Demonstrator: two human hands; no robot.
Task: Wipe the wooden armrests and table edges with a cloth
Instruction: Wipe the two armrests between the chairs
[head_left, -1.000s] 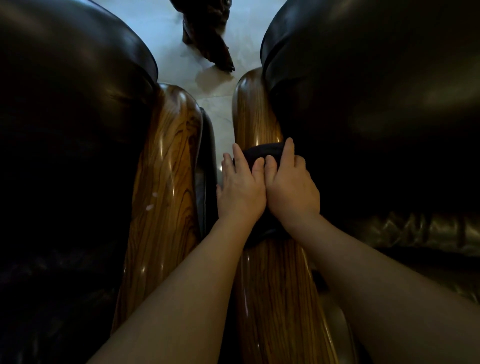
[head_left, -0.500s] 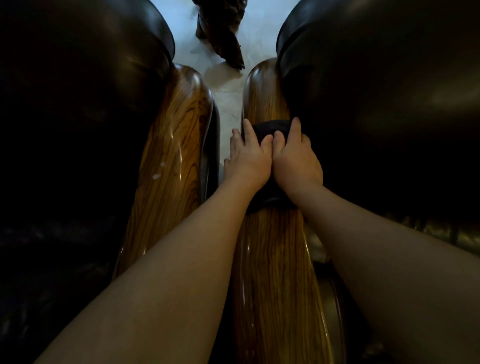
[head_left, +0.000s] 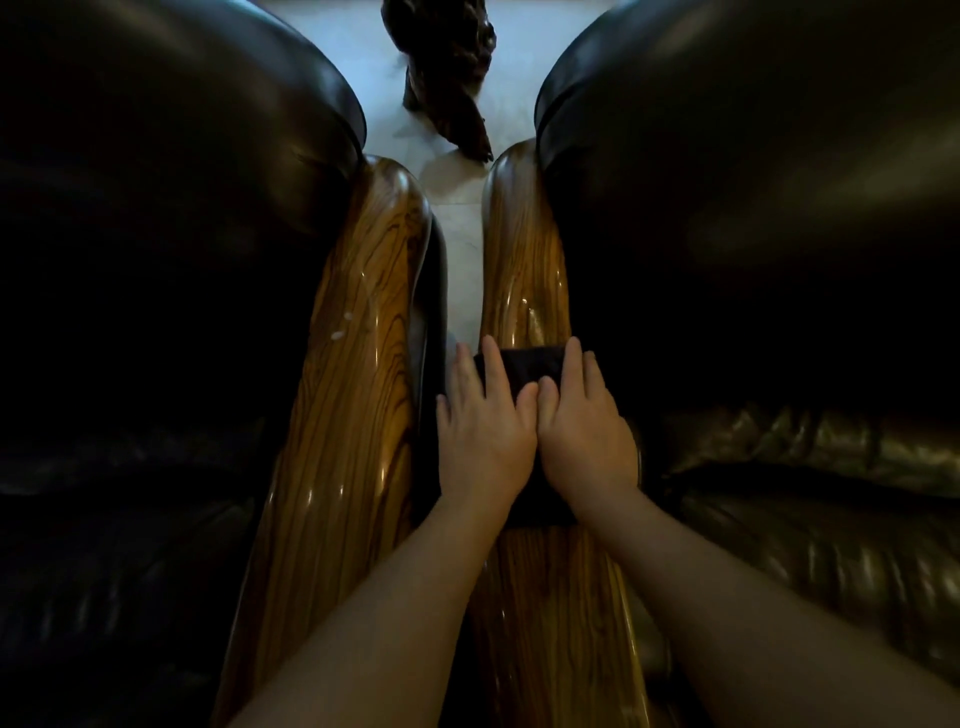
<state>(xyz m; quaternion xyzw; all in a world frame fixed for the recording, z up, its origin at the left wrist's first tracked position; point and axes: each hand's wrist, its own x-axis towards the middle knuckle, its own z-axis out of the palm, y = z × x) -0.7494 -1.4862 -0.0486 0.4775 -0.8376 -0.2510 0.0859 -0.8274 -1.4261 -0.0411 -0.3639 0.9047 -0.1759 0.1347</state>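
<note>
Cloth (head_left: 530, 366), dark, lay across right wooden armrest (head_left: 524, 270), left hand (head_left: 485, 431) and right hand (head_left: 587, 431) side by side on it, fingers straight, pressing flat; left wooden armrest (head_left: 358, 364) just beside, glossy; black leather cushions (head_left: 753, 208) flanking; pale floor (head_left: 462, 228) between

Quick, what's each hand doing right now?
Left hand: open, fingers flat, pressing the dark cloth onto the right wooden armrest.
Right hand: open, pressing the same cloth.
</note>
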